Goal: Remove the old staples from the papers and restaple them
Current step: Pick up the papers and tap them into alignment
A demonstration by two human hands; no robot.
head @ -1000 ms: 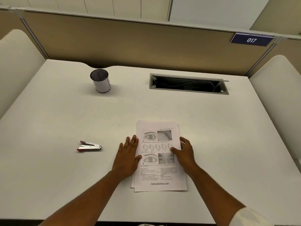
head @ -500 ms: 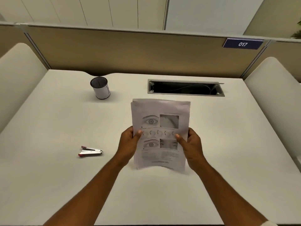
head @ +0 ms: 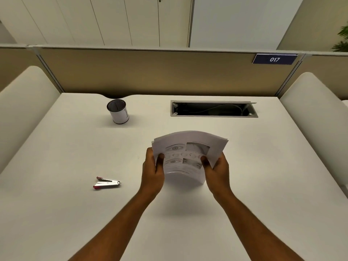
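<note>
A stack of printed papers [head: 188, 147] with eye pictures stands upright on its bottom edge on the white desk, bowed backward at the top. My left hand [head: 152, 170] grips its left edge, thumb on the front. My right hand [head: 216, 170] grips its right edge the same way. A small red and silver stapler [head: 107, 183] lies on the desk to the left of my left hand, apart from it. No staple is visible in the papers.
A white cylindrical pen cup [head: 118, 111] stands at the back left. An open cable slot [head: 213, 108] is set into the desk [head: 56, 213] at the back centre. Padded partitions flank both sides, with a beige divider wall behind.
Both hands lifted the papers off the desk, where they lay flat, and stood them on end. The stack now sits lower with its bottom edge on the desk. The stapler has not moved.
</note>
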